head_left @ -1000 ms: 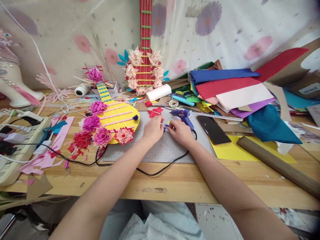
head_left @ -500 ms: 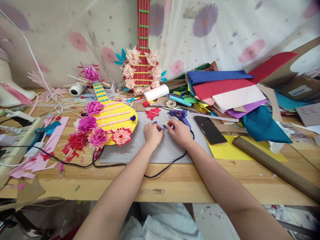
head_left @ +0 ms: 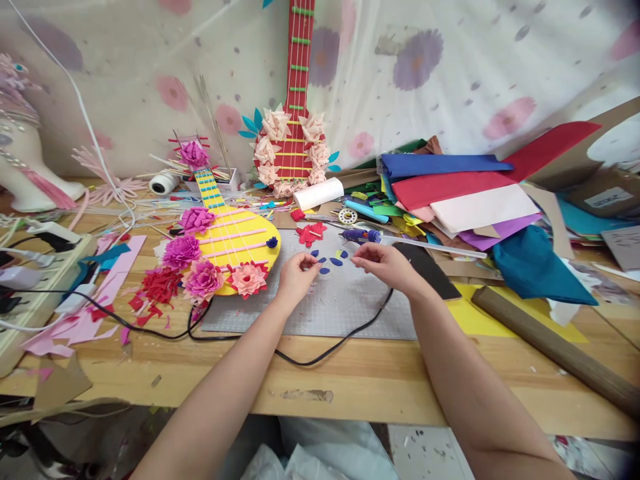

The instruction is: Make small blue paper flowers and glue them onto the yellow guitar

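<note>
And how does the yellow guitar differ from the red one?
The yellow guitar lies nearer the camera; the red guitar stands upright farther back.
The yellow guitar carries mostly pink and purple flowers; the red guitar carries pale peach flowers.
Pink bars cross the yellow guitar's body; yellow bars cross the red guitar's.
Both are guitar-shaped and flower-trimmed.

Petals (head_left: pixel 337 262) lie mid-frame on the mat (head_left: pixel 340 307), the glue gun (head_left: pixel 361 235) behind them. Left of centre: a guitar (head_left: pixel 240 230); upper middle: a second guitar (head_left: pixel 293 160); far left: a power strip (head_left: pixel 17 347); upper right: stacked paper (head_left: pixel 465 183).
</note>
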Demonstrator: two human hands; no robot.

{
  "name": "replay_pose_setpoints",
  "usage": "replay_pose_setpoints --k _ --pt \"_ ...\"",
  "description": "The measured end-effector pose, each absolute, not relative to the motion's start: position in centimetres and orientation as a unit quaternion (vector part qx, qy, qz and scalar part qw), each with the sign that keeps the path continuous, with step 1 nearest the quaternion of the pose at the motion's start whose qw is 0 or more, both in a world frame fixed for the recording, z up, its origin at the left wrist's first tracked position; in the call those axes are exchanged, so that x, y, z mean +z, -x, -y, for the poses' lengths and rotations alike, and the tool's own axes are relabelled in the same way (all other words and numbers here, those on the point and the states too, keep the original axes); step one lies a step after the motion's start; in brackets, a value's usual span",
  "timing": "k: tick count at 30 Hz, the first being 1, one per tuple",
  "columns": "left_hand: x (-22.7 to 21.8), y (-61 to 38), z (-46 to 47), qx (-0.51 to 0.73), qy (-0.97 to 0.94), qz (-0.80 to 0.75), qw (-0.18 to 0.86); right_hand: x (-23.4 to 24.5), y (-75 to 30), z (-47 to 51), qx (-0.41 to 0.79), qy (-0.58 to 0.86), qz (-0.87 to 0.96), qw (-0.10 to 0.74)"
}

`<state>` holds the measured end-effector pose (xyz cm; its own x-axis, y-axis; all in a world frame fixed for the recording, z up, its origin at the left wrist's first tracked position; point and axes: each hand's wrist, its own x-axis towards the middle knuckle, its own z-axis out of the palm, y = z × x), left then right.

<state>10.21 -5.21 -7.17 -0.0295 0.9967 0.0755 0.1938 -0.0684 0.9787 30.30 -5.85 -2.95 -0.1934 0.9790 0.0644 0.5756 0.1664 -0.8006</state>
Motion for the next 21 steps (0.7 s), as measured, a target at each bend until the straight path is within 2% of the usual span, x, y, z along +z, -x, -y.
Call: replay_pose_setpoints --k 4,11,15,21 --pt "-7.1 -9.2 5.8 0.479 -0.512 -0.503 0.505 -5.3 -26.6 5.6 0.340 0.509 0.687 0.393" --pt "-7.6 -8.3 5.7 0.462 -0.518 -0.524 0.492 -7.7 -23.3 4.8 0.414 0.463 0.646 0.444" --pt "-7.2 -8.9 5.9 0.483 -0.475 -0.496 0.544 -7.7 -23.2 4.6 0.453 0.454 0.598 0.481" --pt "-7.2 -9.5 6.1 0.502 -0.445 -0.506 0.541 -8.0 -22.9 4.4 0.460 0.465 0.581 0.484"
